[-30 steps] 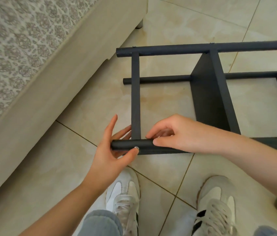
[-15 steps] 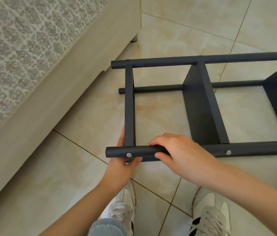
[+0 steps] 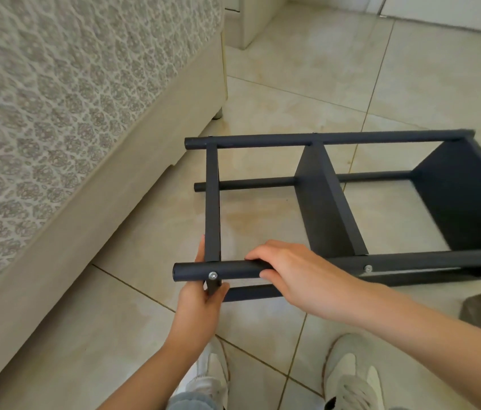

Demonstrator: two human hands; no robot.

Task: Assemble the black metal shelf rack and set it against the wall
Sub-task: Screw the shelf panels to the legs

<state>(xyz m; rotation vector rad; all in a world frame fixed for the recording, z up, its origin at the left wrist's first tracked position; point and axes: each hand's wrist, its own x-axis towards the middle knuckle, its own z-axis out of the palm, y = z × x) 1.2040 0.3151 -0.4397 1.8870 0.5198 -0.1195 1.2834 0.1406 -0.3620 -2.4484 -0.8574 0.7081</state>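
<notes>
The black metal shelf rack (image 3: 319, 202) lies on its side on the tiled floor, its round posts running left to right and two flat shelf panels standing between them. My right hand (image 3: 289, 270) grips the near upper post from above, just right of a silver screw. My left hand (image 3: 200, 291) holds the short end crossbar from below, under that post's left end. The rack's far right end runs out of view.
A bed with a patterned mattress (image 3: 70, 113) and beige base (image 3: 70, 232) runs along the left, close to the rack's left end. A white cabinet (image 3: 251, 19) and wall stand at the back. My white shoes (image 3: 348, 377) are just below the rack.
My left hand has moved from pinching the post's end to gripping the crossbar from below. My right hand closed round the post. The near side of the rack has come up and the view has widened.
</notes>
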